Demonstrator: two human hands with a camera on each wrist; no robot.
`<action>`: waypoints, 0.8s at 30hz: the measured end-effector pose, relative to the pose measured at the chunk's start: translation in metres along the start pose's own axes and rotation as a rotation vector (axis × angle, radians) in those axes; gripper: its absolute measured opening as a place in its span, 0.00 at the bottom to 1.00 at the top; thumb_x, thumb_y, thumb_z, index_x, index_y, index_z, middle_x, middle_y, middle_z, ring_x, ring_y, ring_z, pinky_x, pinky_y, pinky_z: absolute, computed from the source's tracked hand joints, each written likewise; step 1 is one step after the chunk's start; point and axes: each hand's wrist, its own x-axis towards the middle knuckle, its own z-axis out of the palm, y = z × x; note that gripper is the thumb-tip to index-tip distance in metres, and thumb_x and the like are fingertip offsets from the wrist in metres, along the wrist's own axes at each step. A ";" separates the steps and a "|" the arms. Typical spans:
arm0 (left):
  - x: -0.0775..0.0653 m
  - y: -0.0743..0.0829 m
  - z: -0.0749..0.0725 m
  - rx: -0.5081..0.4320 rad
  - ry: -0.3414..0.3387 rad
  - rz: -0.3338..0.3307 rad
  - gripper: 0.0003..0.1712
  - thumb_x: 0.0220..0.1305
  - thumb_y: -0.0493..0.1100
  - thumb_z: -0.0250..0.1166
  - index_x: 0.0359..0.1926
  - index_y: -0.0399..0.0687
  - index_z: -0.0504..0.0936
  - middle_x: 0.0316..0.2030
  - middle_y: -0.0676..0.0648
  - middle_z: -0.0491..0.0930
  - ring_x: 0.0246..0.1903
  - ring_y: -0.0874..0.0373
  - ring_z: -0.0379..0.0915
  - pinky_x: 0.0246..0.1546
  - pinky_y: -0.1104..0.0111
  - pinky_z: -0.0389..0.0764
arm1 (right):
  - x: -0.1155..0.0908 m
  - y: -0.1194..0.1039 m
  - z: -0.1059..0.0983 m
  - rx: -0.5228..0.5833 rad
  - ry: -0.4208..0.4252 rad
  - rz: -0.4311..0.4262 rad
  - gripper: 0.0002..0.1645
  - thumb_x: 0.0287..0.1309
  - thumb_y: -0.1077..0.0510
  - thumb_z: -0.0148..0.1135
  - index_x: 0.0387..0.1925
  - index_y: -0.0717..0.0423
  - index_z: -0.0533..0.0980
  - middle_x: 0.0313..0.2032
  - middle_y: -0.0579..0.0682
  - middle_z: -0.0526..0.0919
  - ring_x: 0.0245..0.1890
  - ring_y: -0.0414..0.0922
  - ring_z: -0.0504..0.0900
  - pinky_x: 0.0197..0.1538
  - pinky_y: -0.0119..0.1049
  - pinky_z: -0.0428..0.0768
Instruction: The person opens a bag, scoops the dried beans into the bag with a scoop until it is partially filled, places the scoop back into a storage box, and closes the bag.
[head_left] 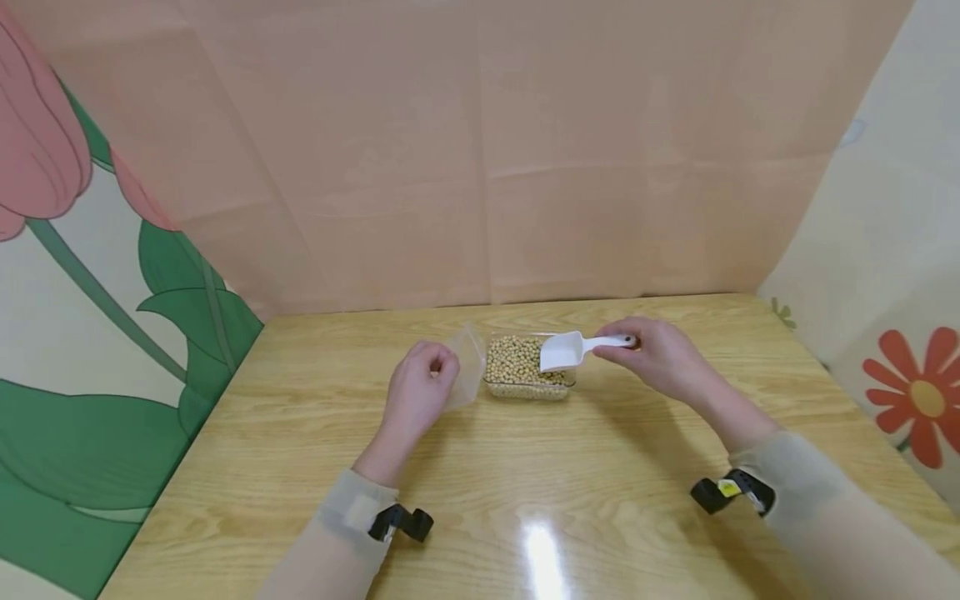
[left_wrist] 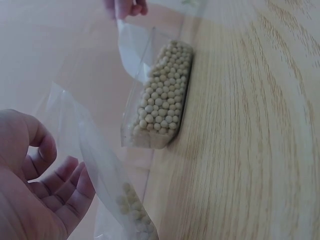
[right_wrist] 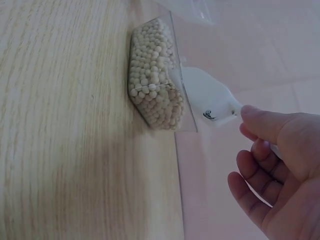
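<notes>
My right hand (head_left: 660, 354) pinches the handle of a white scoop (head_left: 562, 351), whose blade tips into the soybeans (head_left: 517, 358) at the right end of a clear plastic box (head_left: 529, 392). In the right wrist view the scoop's back (right_wrist: 205, 92) faces the camera, hiding what lies inside it. To the left of the box, my left hand (head_left: 423, 379) holds a clear plastic bag (head_left: 467, 371) by its upper part, with thumb and fingers curled. Some soybeans (left_wrist: 134, 207) lie in the bottom of the bag, as the left wrist view shows.
The box stands on a wood-grain table (head_left: 480, 483) near its back edge. Behind rises a pink cloth backdrop (head_left: 480, 167). Walls with painted flowers (head_left: 926, 398) flank the table on both sides.
</notes>
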 end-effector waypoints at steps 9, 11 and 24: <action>0.000 0.001 0.000 -0.001 -0.003 -0.002 0.10 0.75 0.39 0.63 0.34 0.44 0.86 0.46 0.44 0.86 0.50 0.47 0.82 0.58 0.49 0.82 | 0.003 -0.004 -0.001 -0.032 -0.031 -0.012 0.19 0.73 0.49 0.74 0.56 0.56 0.89 0.49 0.55 0.91 0.40 0.47 0.84 0.41 0.45 0.81; 0.001 0.000 0.000 0.005 -0.002 0.000 0.10 0.75 0.39 0.63 0.34 0.44 0.86 0.46 0.44 0.86 0.50 0.47 0.82 0.58 0.49 0.82 | 0.004 -0.004 0.000 -0.029 -0.038 -0.011 0.19 0.74 0.49 0.74 0.56 0.56 0.89 0.49 0.55 0.90 0.39 0.47 0.84 0.41 0.45 0.80; 0.001 -0.001 0.000 -0.001 -0.005 -0.013 0.10 0.75 0.40 0.63 0.34 0.45 0.86 0.46 0.45 0.85 0.49 0.47 0.81 0.56 0.50 0.81 | 0.011 -0.004 0.008 -0.027 -0.064 -0.014 0.16 0.72 0.48 0.75 0.52 0.53 0.90 0.45 0.50 0.91 0.38 0.46 0.83 0.43 0.45 0.80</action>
